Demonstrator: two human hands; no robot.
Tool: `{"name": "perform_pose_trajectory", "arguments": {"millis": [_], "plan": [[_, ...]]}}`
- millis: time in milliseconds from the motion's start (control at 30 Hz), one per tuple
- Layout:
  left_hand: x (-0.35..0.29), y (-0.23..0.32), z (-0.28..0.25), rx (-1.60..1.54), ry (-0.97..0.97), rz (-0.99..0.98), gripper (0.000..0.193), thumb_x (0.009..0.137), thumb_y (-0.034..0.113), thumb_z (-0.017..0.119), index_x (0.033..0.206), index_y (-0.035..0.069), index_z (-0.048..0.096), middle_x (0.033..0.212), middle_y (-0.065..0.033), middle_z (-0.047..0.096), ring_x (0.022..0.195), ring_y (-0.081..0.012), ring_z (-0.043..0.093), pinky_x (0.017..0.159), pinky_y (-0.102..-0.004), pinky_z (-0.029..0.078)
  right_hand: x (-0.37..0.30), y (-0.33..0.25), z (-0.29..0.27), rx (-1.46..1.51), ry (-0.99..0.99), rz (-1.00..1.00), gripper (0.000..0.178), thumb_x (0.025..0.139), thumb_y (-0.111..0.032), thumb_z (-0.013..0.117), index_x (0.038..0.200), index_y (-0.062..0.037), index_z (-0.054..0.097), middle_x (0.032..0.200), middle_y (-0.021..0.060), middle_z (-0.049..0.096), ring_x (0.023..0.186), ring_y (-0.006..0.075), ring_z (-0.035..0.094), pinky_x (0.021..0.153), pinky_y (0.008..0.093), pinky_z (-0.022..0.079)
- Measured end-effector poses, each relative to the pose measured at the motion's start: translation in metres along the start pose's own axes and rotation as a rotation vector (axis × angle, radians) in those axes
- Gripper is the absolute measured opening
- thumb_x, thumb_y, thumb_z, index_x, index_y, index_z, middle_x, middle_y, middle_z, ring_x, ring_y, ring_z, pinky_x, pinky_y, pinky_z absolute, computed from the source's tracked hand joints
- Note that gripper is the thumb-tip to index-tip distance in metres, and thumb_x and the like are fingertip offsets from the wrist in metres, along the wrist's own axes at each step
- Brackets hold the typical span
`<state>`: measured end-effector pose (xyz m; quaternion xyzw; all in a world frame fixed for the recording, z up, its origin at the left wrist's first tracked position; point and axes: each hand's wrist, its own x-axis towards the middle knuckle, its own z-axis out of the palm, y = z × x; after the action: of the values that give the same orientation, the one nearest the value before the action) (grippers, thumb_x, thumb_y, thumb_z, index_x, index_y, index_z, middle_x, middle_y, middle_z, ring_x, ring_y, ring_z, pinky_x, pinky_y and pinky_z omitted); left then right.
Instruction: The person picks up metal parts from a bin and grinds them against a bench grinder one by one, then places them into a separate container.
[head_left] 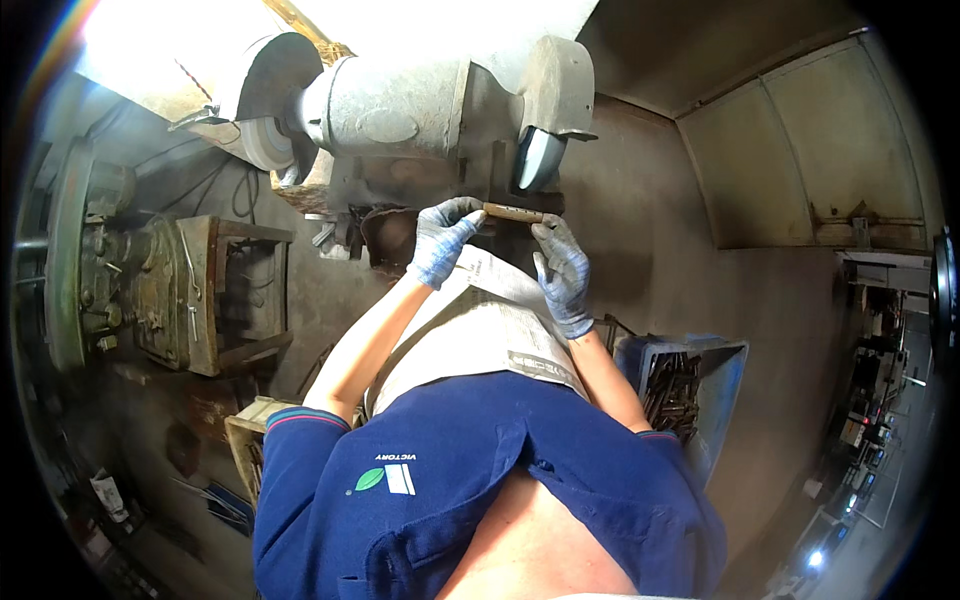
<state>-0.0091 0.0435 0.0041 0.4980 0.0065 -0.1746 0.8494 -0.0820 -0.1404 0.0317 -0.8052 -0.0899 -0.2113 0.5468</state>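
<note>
Between my two gloved hands a short brown metal bar with a row of small light marks or slots is held roughly level. My left hand pinches its left end between thumb and fingers. At the other end, the thumb and fingertips of my right hand grip it. Just beyond the bar stands a grey bench grinder. Its right grinding wheel sits under a guard, a little above and apart from the bar. The left grinding wheel is farther off. Newspaper covers my lap.
By my right side, a blue crate holds many dark metal pieces. A pale crate is partly hidden by my left arm. Heavy greenish machinery with a metal frame stands to the left. Cables hang behind it.
</note>
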Motion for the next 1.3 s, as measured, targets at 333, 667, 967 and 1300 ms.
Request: {"name": "perform_pose_trajectory", "arguments": {"millis": [333,667,967,1300], "plan": [[-0.037,0.042,0.025,0.110,-0.041,0.133,0.015,0.085,0.008,0.064,0.097,0.000,0.064,0.079,-0.0053,0.067,0.054,-0.0019,0.049,0.048,-0.0154,0.039,-0.007,-0.035,-0.013,0.000,0.016,-0.128,0.045,0.076,-0.026,0.072,0.110,0.0023,0.062,0.116,0.0208,0.057,0.113,0.0323,0.054,0.098,0.0381,0.041],[-0.031,0.044,0.026,0.133,-0.020,0.027,0.015,0.085,0.006,0.063,0.098,-0.002,0.061,0.077,-0.0081,0.066,0.063,-0.0103,0.063,0.049,-0.0183,0.045,0.002,-0.040,-0.022,-0.117,-0.045,-0.159,0.040,0.082,-0.028,0.067,0.108,0.0009,0.063,0.114,0.0170,0.057,0.113,0.0300,0.053,0.098,0.0390,0.040],[0.044,-0.023,0.020,0.008,0.054,-0.266,0.006,0.085,0.003,0.059,0.088,-0.003,0.062,0.075,-0.0112,0.064,0.065,-0.0195,0.064,0.060,-0.0313,0.056,0.005,0.072,-0.022,0.258,-0.034,0.320,0.019,0.089,-0.003,0.053,0.101,0.0035,0.066,0.112,0.0129,0.059,0.098,0.0200,0.059,0.091,0.0303,0.047],[0.066,-0.031,0.032,0.017,0.127,-0.256,0.010,0.084,0.003,0.059,0.088,-0.005,0.062,0.075,-0.0128,0.066,0.064,-0.0221,0.065,0.057,-0.0324,0.054,0.014,0.077,-0.016,0.307,0.116,0.394,0.012,0.085,-0.009,0.062,0.089,-0.0003,0.069,0.083,0.0060,0.067,0.078,0.0117,0.057,0.075,0.0274,0.044]]}}
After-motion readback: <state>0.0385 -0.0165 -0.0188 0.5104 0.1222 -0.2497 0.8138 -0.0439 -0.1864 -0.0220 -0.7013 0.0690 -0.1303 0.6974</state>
